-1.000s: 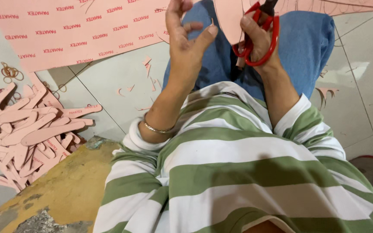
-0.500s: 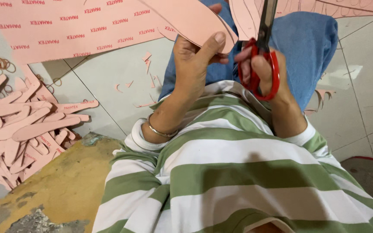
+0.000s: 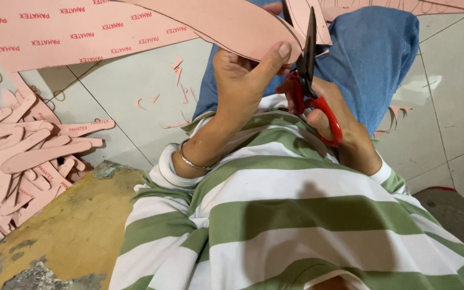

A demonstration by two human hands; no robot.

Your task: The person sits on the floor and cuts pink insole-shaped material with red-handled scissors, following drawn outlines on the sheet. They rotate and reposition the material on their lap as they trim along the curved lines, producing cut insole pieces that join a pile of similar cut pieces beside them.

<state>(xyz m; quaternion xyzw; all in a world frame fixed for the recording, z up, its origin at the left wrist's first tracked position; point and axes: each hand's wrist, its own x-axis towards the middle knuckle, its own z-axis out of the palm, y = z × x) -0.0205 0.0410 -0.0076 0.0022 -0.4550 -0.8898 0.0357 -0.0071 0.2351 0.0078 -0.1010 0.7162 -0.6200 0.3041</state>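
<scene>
Scissors point(image 3: 310, 80), red-handled and gripped by the right hand point(image 3: 331, 115), now bite deeper into the pink printed sheet point(image 3: 232, 27) that the left hand point(image 3: 243, 80) pinches, raised closer than before.

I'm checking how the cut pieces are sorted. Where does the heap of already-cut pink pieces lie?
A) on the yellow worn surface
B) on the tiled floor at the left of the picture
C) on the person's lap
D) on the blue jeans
B: the heap of pink cut pieces lies on the tiled floor at the left, beyond the yellow worn surface.
</scene>
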